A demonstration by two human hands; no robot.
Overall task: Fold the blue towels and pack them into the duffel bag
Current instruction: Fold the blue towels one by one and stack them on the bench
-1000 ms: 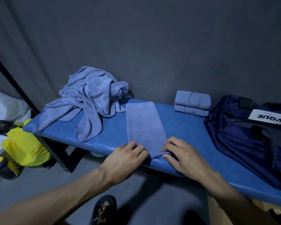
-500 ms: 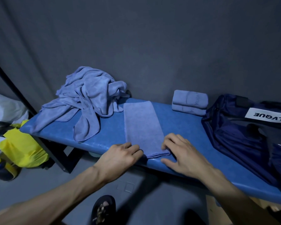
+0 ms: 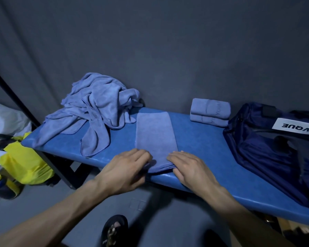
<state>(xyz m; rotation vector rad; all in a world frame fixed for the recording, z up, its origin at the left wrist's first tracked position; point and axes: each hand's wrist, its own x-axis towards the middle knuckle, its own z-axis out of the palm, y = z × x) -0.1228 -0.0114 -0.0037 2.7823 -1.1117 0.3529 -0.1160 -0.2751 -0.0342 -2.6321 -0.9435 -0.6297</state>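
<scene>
My left hand (image 3: 127, 169) and right hand (image 3: 189, 168) have slid up from the bench's front lip onto the near end of the long, narrow folded strip of blue microfibre towel (image 3: 155, 138). A second ago my fingertips were fussing with the loose hem hanging over the edge; now that hem is tucked in line and the layers sit stacked. Both hands lie on the cloth with fingers loosely bent, the left at the near left corner, the right at the near right corner; whether the tips are pinching the layers or only pressing them I cannot tell. I judge the strip is squared and ready to be folded away from me.

It lies lengthwise across the padded blue vinyl bench (image 3: 203, 150), between the heap and the bag. Counting: one strip under my hands, two folded blue towels stacked (image 3: 210, 112) near the wall, one crumpled heap of blue towels (image 3: 96, 111) on the left whose number I cannot make out, and one navy nylon duffel bag (image 3: 268, 150) open on the right, with no towel visible inside it
</scene>
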